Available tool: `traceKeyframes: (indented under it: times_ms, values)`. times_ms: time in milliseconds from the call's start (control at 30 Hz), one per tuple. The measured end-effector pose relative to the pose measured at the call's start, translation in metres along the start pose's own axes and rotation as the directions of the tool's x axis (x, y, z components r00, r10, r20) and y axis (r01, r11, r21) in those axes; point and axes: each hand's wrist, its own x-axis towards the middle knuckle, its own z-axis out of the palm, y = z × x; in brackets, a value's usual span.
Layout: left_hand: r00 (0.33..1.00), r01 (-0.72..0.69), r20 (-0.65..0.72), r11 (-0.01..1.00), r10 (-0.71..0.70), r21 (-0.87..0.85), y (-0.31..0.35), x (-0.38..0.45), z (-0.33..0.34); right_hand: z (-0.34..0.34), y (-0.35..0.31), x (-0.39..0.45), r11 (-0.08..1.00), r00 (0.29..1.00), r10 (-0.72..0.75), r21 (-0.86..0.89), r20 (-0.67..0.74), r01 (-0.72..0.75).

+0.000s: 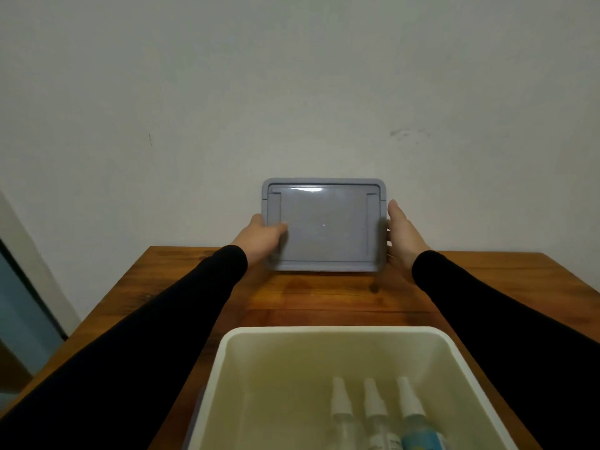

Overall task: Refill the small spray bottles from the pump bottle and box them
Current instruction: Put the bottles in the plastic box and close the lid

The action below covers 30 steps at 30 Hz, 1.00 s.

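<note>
A grey-blue box lid (pixel 324 225) stands upright at the back of the wooden table (pixel 324 300), leaning against or near the wall. My left hand (pixel 259 238) grips its left edge, thumb across the front. My right hand (pixel 404 233) lies flat against its right edge, fingers straight. In front of me sits a cream plastic box (pixel 282 368). Three small spray bottles (pixel 376 410) lie inside it at the near right; the rightmost bottle (pixel 418 427) holds blue liquid. No pump bottle is in view.
A plain white wall rises right behind the table's back edge. A door frame (pixel 29 271) stands at the left. Something bluish peeks out under the cream box's left side (pixel 194 417).
</note>
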Motion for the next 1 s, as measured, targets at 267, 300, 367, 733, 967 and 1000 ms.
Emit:
traceKeyframes:
  times_ms: [267, 300, 367, 733, 967, 1000]
  values:
    - [0.989, -0.131, -0.071, 0.990, 0.127, -0.057, 0.048, -0.058, -0.030, -0.001, -0.050, -0.057, 0.991, 0.991, -0.129, 0.020, 0.017, 0.129]
    - [0.987, -0.146, -0.081, 0.987, 0.141, -0.063, 0.054, -0.066, -0.033, -0.001, -0.055, -0.065, 0.990, 0.990, -0.140, 0.026, 0.013, 0.140]
    - [0.977, -0.191, -0.109, 0.978, 0.182, -0.077, 0.065, -0.087, -0.040, -0.003, -0.065, -0.082, 0.985, 0.985, -0.171, 0.018, 0.010, 0.171]
    - [0.937, -0.297, -0.231, 0.946, 0.263, -0.130, 0.098, -0.221, -0.055, -0.031, -0.082, -0.199, 0.941, 0.955, -0.297, -0.173, -0.015, 0.290]
    - [0.940, -0.272, -0.265, 0.943, 0.216, -0.193, 0.073, -0.274, -0.041, -0.034, -0.060, -0.263, 0.934, 0.943, -0.327, -0.173, -0.061, 0.312]
    - [0.946, -0.259, -0.253, 0.942, 0.203, -0.211, 0.067, -0.279, -0.038, -0.034, -0.053, -0.267, 0.936, 0.943, -0.324, -0.165, -0.070, 0.310]
